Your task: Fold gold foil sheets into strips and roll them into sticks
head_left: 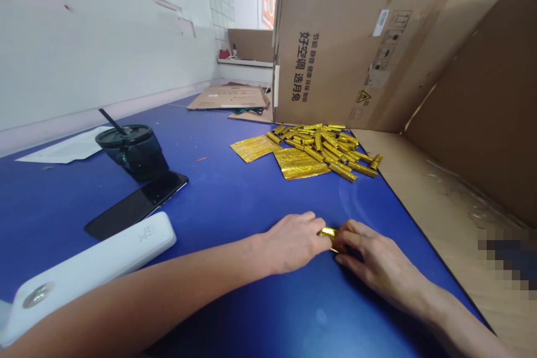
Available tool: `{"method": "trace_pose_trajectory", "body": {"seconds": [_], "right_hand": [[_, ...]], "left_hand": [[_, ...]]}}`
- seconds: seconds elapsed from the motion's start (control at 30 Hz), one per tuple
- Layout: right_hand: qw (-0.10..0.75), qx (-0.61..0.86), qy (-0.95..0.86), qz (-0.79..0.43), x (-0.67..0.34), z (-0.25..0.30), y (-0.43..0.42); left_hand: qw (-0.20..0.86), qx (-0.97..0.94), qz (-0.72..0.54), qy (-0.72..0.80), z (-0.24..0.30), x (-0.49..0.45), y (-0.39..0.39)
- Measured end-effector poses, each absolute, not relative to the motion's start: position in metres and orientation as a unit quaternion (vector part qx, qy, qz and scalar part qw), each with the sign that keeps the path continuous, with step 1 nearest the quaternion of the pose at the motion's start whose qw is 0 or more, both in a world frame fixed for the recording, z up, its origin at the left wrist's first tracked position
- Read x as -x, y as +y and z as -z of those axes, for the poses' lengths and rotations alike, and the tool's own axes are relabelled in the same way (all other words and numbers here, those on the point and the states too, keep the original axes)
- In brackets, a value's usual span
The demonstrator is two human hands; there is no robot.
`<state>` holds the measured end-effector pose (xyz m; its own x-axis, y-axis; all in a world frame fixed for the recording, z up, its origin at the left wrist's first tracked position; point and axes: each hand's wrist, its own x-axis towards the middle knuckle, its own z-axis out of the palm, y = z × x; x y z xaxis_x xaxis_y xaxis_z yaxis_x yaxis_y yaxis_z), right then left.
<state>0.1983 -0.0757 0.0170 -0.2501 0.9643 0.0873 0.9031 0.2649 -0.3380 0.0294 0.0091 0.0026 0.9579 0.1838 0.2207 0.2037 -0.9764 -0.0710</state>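
Head view: a shiny gold foil roll [329, 233] sits between the left hand [291, 243] and right hand [377, 263], both grips closed on it, just over the blue bench [235, 201], below a heap of matching rolls [323, 148].
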Motion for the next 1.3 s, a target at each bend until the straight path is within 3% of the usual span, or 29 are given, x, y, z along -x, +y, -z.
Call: {"method": "trace_pose_trajectory", "body": {"seconds": [0.33,0.77,1.3], "right_hand": [[0.178,0.610,-0.754,-0.168,-0.203,-0.011,-0.066],[0.165,0.665,-0.695,-0.218,-0.200,-0.019,-0.059],[0.109,0.683,-0.701,-0.174,-0.197,-0.023,-0.054]], "left_hand": [[-0.119,0.973,0.123,-0.155,-0.007,-0.025,0.013],[-0.325,0.897,0.146,-0.263,-0.008,-0.030,0.027],[-0.220,0.932,0.115,-0.265,-0.005,-0.033,0.029]]}}
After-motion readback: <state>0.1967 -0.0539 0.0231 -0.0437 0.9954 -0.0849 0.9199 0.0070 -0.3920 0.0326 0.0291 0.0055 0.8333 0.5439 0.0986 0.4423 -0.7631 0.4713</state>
